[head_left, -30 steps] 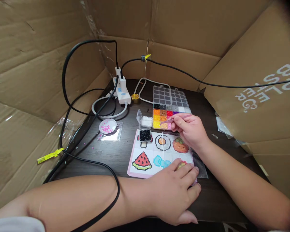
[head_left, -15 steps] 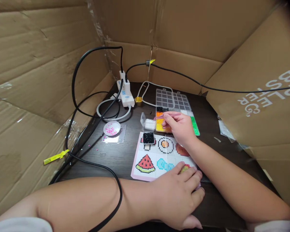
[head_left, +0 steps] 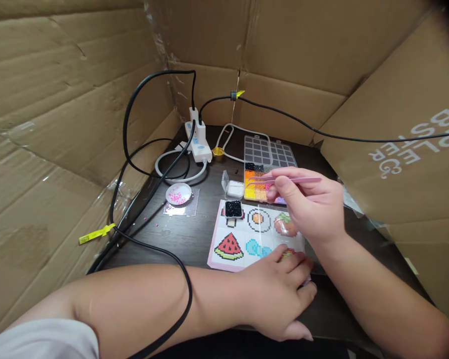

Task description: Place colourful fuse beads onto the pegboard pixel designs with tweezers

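My right hand grips a pair of pink tweezers, held above the bead box; whether a bead sits between the tips is too small to tell. Fingers stretched out, my left hand lies on the lower right of the pattern sheet, which shows pixel pictures such as a watermelon and an egg. On the sheet's upper left stands a small open box of black beads. Just behind it is a small lidded box of white beads, its clear lid raised.
At left, a white dish of pink beads rests on a clear pegboard. A power strip with black cables stands behind, one cable looping across my left forearm. Cardboard walls surround the dark table.
My right hand has moved right and nearer with the tweezers, away from the white bead box. My left hand stays on the sheet. The whole view has shifted slightly.
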Action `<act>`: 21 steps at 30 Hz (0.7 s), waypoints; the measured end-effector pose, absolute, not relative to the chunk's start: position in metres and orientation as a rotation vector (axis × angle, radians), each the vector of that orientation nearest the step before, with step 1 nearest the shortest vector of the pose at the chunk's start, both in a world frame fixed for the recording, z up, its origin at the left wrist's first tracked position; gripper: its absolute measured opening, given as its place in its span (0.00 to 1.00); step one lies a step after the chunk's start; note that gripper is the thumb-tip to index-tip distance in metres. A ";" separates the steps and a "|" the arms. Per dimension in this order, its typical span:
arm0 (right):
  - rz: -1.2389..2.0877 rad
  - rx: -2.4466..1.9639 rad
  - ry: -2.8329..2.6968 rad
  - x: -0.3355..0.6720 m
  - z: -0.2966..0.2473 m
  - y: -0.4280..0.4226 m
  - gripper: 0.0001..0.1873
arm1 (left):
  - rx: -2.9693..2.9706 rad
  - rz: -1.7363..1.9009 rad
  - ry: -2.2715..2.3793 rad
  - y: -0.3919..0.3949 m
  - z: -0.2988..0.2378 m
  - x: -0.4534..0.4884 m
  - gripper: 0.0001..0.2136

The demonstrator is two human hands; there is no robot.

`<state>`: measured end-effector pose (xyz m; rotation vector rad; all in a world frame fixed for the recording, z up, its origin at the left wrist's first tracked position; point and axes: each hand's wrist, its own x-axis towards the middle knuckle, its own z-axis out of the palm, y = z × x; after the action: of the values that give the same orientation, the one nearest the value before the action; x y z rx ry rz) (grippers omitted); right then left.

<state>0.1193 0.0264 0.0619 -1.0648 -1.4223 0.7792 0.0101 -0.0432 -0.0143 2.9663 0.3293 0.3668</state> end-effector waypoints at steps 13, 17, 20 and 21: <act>1.257 -1.048 -1.116 0.173 0.039 -0.004 0.13 | 2.991 0.404 0.335 -0.045 -0.015 0.010 0.33; 1.512 -1.057 -0.821 0.169 0.021 -0.002 0.12 | 2.998 0.394 0.331 -0.044 -0.013 0.010 0.33; 1.633 -1.041 -0.741 0.165 0.014 -0.001 0.10 | 2.987 0.359 0.312 -0.042 -0.011 0.010 0.33; 1.662 -1.032 -0.728 0.165 0.013 0.000 0.10 | 2.984 0.358 0.310 -0.042 -0.011 0.010 0.33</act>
<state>0.1646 -0.0003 0.0131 -1.0321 -0.7284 1.6618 0.0102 -0.0418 -0.0106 2.9844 0.3098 0.3579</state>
